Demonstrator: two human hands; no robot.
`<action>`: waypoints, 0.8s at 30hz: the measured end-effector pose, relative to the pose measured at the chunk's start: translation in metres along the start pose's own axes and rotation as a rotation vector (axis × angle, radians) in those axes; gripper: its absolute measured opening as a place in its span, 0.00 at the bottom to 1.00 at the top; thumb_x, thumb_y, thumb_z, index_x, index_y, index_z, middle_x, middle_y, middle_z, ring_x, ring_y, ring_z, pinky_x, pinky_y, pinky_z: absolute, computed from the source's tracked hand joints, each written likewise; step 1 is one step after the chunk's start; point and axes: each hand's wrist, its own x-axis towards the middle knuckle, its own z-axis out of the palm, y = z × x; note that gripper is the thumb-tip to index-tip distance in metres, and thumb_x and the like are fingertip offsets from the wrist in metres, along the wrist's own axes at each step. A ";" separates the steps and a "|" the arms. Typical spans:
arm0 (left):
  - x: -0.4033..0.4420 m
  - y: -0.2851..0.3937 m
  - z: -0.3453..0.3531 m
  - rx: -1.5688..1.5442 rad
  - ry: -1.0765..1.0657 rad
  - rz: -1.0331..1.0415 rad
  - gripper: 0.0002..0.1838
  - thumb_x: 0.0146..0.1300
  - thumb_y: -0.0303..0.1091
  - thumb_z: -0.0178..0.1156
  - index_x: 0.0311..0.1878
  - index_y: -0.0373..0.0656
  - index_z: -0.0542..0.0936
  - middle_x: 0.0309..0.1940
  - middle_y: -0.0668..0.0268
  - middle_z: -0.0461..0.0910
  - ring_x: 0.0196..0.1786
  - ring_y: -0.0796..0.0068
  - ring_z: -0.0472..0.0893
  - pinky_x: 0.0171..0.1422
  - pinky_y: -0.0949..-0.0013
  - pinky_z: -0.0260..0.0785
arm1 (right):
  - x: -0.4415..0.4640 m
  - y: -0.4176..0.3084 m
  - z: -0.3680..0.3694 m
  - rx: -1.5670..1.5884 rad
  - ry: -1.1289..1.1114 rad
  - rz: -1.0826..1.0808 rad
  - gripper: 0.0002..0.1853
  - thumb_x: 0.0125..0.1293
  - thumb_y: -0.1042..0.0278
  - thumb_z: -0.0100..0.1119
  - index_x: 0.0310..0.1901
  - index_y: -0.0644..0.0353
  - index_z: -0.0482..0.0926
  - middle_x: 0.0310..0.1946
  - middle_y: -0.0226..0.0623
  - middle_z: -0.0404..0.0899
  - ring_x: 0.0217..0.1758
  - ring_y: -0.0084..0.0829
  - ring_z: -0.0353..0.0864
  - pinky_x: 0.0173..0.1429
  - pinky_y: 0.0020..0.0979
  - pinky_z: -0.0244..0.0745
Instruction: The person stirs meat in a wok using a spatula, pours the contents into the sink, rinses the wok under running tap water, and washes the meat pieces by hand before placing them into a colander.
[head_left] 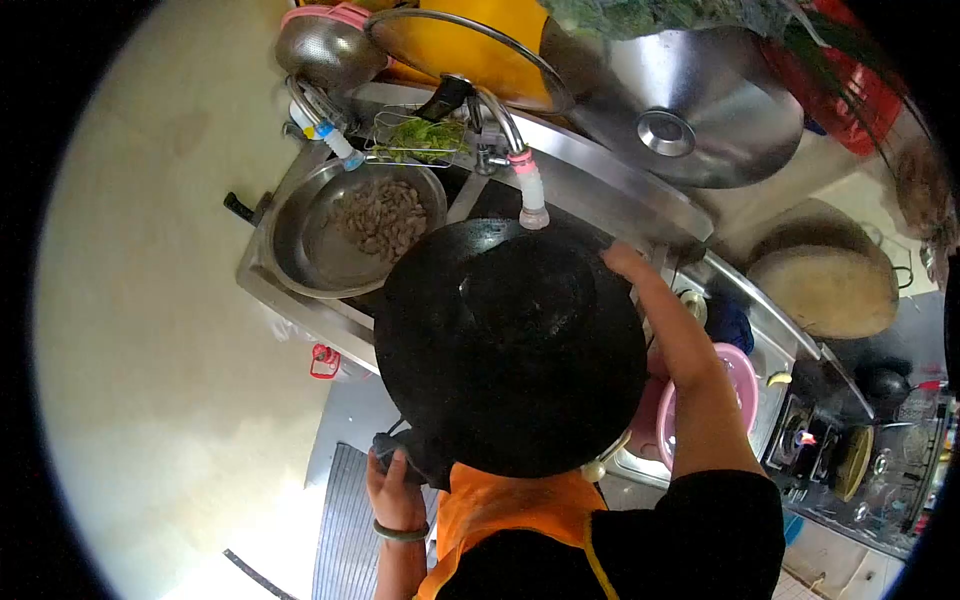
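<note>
From my remote view, the biggest thing is a large round black wok (500, 390), in the centre of the frame over the sink edge; I cannot tell if its bottom rests on anything. Next in size is a wide domed stainless-steel lid (715, 110) with a round knob, at the upper right. Left of it, at the top, I see a round clear lid with a metal rim (470, 30), tilted. A round, shallow steel pan (290, 225) lies at the upper left, holding small brownish pieces (385, 215); the wok overlaps its right edge in my view. A round tan board (825, 290) is at the right, and a pink plastic basin (745, 385) sits below and left of it, partly behind the right forearm. A steel mesh colander with a pink rim (325, 50) is near the top left.

Smaller still, my right hand (624, 262) grasps the wok's rim at its upper right. My left hand (395, 490), at the lower left, is clenched around a dark bunched cloth (405, 455) by the wok's lower-left edge; I cannot tell whether a handle is inside it. The white-tipped faucet spout (532, 195) ends just above the wok's top edge.
</note>
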 end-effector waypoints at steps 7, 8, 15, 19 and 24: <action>-0.001 0.055 0.032 0.183 -0.022 0.084 0.15 0.65 0.30 0.56 0.51 0.33 0.71 0.41 0.57 0.79 0.43 0.67 0.80 0.49 0.66 0.75 | 0.056 0.059 0.077 0.747 -0.129 -0.110 0.15 0.71 0.58 0.49 0.41 0.61 0.79 0.39 0.39 0.77 0.38 0.35 0.73 0.42 0.37 0.68; -0.001 0.071 0.042 0.218 -0.059 0.132 0.17 0.65 0.34 0.57 0.52 0.33 0.73 0.42 0.58 0.80 0.42 0.68 0.80 0.47 0.68 0.75 | 0.055 0.058 0.077 0.711 -0.196 -0.109 0.14 0.71 0.58 0.49 0.42 0.60 0.79 0.39 0.39 0.77 0.38 0.35 0.73 0.41 0.37 0.68; -0.034 0.161 0.145 0.275 -0.305 0.264 0.20 0.67 0.41 0.55 0.53 0.33 0.72 0.42 0.56 0.81 0.45 0.65 0.81 0.54 0.63 0.74 | -0.010 -0.055 0.086 0.611 -0.359 0.055 0.15 0.61 0.58 0.58 0.46 0.55 0.82 0.51 0.37 0.77 0.49 0.34 0.75 0.47 0.47 0.69; -0.058 0.180 0.178 0.309 -0.345 0.310 0.21 0.67 0.42 0.56 0.53 0.33 0.73 0.44 0.55 0.80 0.48 0.63 0.80 0.56 0.61 0.74 | -0.011 -0.110 0.110 0.499 -0.473 -0.094 0.15 0.62 0.56 0.56 0.46 0.53 0.82 0.47 0.35 0.80 0.46 0.33 0.78 0.46 0.45 0.71; -0.085 0.202 0.179 0.397 -0.420 0.353 0.21 0.67 0.41 0.55 0.53 0.33 0.73 0.45 0.54 0.81 0.54 0.63 0.78 0.62 0.57 0.69 | -0.018 -0.151 0.109 0.577 -0.632 -0.178 0.15 0.64 0.54 0.54 0.45 0.51 0.83 0.41 0.33 0.84 0.42 0.31 0.82 0.45 0.42 0.72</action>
